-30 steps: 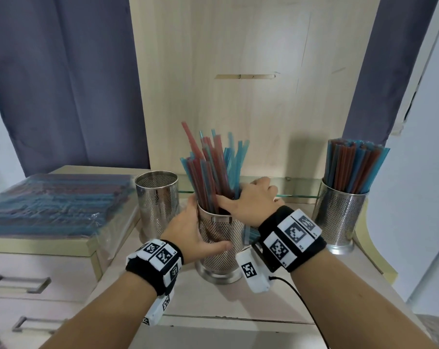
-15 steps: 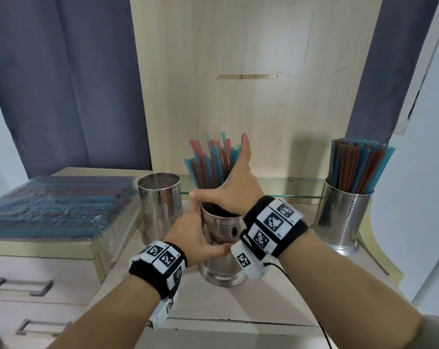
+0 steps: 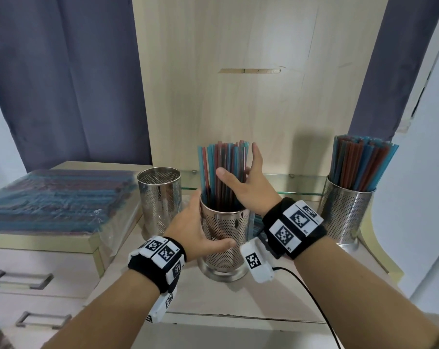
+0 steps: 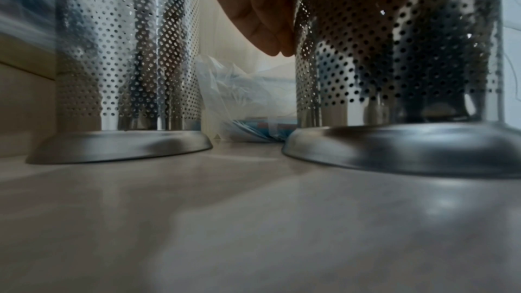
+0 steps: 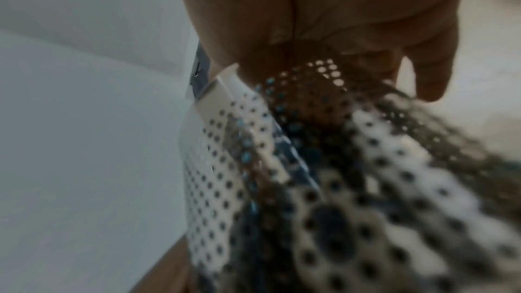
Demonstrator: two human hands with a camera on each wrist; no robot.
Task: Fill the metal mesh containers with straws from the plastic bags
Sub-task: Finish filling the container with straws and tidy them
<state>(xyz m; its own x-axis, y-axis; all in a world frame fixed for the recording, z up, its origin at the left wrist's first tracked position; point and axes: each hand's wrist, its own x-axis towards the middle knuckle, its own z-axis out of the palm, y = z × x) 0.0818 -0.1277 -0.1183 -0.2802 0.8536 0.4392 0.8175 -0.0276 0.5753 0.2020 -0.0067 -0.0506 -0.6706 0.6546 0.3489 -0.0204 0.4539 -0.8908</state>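
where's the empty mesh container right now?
In the head view the empty mesh container stands upright on the counter, left of centre, between the bagged straws on the drawer unit and the middle container gripped by the left hand.

A: What colours are seen in the straws [image 3: 223, 172] of the middle container [image 3: 223, 238]?

B: Blue and red are mixed; the container is shiny silver, dotted with small dark holes.

A: And the wristbands [image 3: 294, 227]?

B: Black bands are worn, with white tiles printed in black square codes.

A: The surroundings?

B: Purple-grey curtains [image 3: 62, 84] are hung beside a pale wood panel [image 3: 238, 96]; blue and red rows are wrapped in clear plastic [image 3: 57, 197].
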